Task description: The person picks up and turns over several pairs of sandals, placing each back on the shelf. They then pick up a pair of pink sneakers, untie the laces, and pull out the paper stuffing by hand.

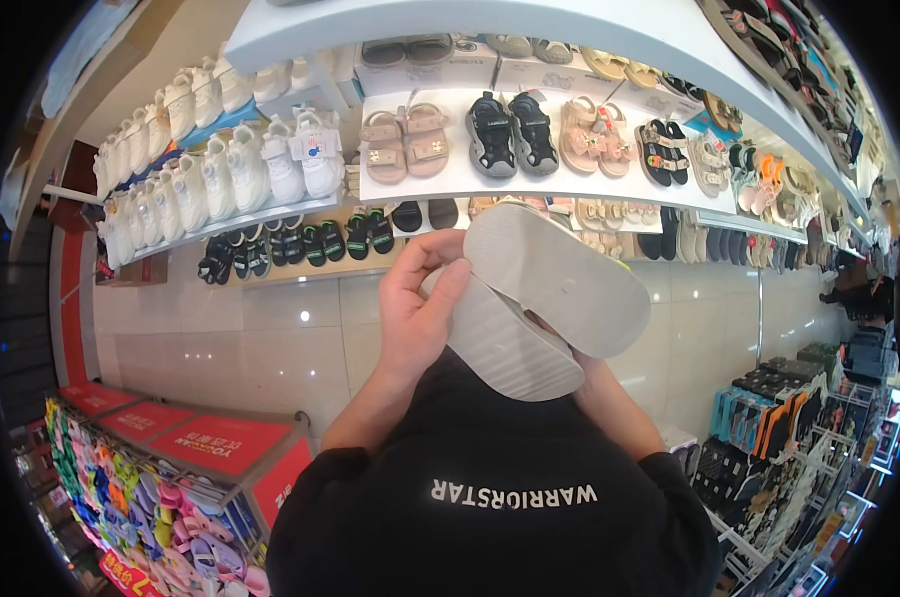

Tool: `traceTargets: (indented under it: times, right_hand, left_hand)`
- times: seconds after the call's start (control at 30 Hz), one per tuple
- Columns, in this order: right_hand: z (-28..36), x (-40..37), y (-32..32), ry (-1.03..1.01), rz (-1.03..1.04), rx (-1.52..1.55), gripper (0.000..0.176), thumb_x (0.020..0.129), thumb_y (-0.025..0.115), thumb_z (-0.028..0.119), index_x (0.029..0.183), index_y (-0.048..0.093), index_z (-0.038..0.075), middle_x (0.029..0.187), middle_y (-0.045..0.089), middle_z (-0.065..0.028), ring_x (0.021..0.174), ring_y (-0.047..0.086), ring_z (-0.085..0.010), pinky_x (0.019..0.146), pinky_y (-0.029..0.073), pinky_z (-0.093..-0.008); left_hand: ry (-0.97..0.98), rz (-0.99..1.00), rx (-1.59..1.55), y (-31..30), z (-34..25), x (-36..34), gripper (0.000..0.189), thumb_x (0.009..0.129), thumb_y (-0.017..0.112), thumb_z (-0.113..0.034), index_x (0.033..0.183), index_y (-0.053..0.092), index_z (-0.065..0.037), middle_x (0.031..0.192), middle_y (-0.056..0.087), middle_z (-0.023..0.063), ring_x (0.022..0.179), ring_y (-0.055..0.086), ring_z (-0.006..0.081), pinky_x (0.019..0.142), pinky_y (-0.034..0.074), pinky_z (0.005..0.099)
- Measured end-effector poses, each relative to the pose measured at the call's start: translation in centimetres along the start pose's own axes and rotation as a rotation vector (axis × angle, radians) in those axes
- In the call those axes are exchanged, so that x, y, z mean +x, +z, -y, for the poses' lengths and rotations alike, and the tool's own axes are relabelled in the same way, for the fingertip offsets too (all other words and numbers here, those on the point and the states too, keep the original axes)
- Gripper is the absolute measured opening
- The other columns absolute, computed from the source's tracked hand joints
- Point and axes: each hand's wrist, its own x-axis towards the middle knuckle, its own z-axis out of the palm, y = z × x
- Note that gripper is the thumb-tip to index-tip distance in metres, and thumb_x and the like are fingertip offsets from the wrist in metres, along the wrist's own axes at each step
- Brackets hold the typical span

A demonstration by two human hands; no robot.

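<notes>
A pair of light grey slippers is held up in front of my chest, their ribbed soles facing me. One sole overlaps the other sole, with a narrow dark gap between them. On the left side, my left hand pinches the slippers at their edge, thumb across the near face and fingers curled behind. My right hand comes up from below at the slippers' lower right end. Its fingers are mostly hidden behind the soles, and some skin tone shows in the gap. The uppers face away and cannot be seen.
Ahead, a white shelf carries sandals, including black sandals. White sneakers line the left shelf. A bin of colourful clogs with red panels stands lower left. Racks of dark slippers stand lower right. Pale tiled floor lies between.
</notes>
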Motion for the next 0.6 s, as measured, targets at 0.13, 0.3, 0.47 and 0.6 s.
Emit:
traceTargets:
  times: [0.13,0.3,0.47,0.6]
  right_hand:
    - [0.4,0.7,0.1,0.006,0.017,-0.01,0.04,0.087,0.063,0.037,0.107,0.055,0.004,0.101,0.06,-0.0101,0.092,0.058,-0.0204,0.079,0.045,-0.0339]
    - [0.6,1.2,0.1,0.027,0.026,-0.016,0.041,0.087,0.063,0.037,0.108,0.055,0.004,0.102,0.06,-0.0103,0.093,0.058,-0.0206,0.08,0.046,-0.0342]
    - [0.5,1.5,0.2,0.032,0.028,-0.013,0.041,0.087,0.063,0.038,0.11,0.055,0.004,0.104,0.06,-0.0105,0.094,0.058,-0.0209,0.081,0.046,-0.0344]
    - [0.5,1.6,0.3,0.033,0.026,-0.014,0.042,0.088,0.063,0.038,0.111,0.055,0.004,0.105,0.06,-0.0107,0.095,0.058,-0.0211,0.081,0.046,-0.0346]
  left_hand:
    - [0.016,-0.021,-0.015,0.2,-0.5,0.5,0.031,0.09,0.061,0.0,0.121,0.057,0.004,0.108,0.067,0.0081,0.104,0.06,0.0141,0.096,0.044,0.0302]
    - [0.039,-0.025,0.032,0.0,-0.6,0.8,0.038,0.085,0.067,0.002,0.121,0.056,0.003,0.106,0.067,0.007,0.101,0.06,0.0138,0.095,0.045,0.0304]
    - [0.051,-0.024,0.055,-0.4,-0.5,1.1,0.04,0.084,0.068,0.001,0.122,0.055,0.003,0.107,0.067,0.0072,0.1,0.061,0.0147,0.095,0.045,0.031]
    - [0.056,-0.015,0.073,-0.8,-0.6,1.3,0.043,0.083,0.068,0.001,0.123,0.055,0.003,0.108,0.067,0.0077,0.1,0.061,0.0153,0.095,0.044,0.032]
